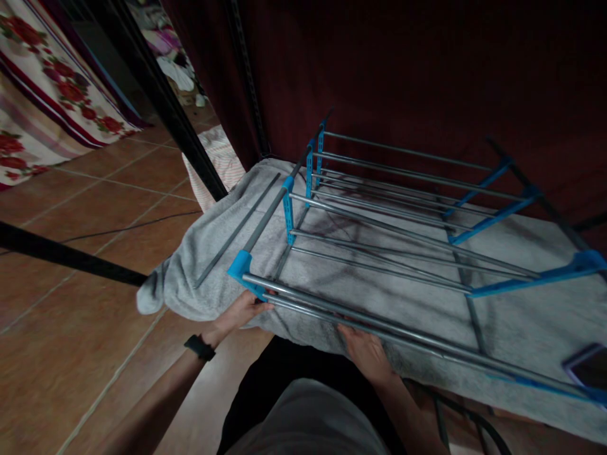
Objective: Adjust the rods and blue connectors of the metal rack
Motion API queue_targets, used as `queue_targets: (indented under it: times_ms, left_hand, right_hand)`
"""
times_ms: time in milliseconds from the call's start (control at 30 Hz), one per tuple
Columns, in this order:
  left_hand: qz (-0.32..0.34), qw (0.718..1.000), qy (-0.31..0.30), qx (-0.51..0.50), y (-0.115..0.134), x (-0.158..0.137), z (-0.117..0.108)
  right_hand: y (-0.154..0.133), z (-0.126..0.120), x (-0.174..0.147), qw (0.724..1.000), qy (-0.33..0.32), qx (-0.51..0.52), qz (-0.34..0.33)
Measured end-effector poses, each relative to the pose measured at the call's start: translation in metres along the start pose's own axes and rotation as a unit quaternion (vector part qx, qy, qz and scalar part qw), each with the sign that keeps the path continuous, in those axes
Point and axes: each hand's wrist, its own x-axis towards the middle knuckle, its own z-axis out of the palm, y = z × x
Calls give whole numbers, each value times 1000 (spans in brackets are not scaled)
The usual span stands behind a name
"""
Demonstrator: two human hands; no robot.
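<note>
The left hand (247, 308) pinches the lower tube (403, 342) by the blue connector (240, 264), the right hand (367, 352) unclear in closure: seemingly joint-fitting, needing steady alignment.

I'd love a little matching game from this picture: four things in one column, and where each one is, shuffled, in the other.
Things
1. Left hand
2. Right hand
3. Loose grey tube
4. Phone

Places
A. On the grey blanket, at the picture's right edge
B. At a blue corner bracket of the metal-tube rack
C. Lying to the left of the rack
D. Beside the rack's front tubes, away from the corners

Pairs: 1-B, 2-D, 3-C, 4-A
</note>
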Motion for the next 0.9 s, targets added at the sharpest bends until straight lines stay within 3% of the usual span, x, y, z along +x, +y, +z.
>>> queue_targets:
  times_ms: [667,800,900]
  left_hand:
    - [6,999,25,22,-5,0,7]
    - [2,999,40,31,-5,0,8]
    - [0,998,40,40,-7,2,6]
  right_hand:
    - [1,-1,4,998,-27,43,26]
    - [-6,-1,5,999,2,43,28]
    - [-6,0,0,997,61,37,10]
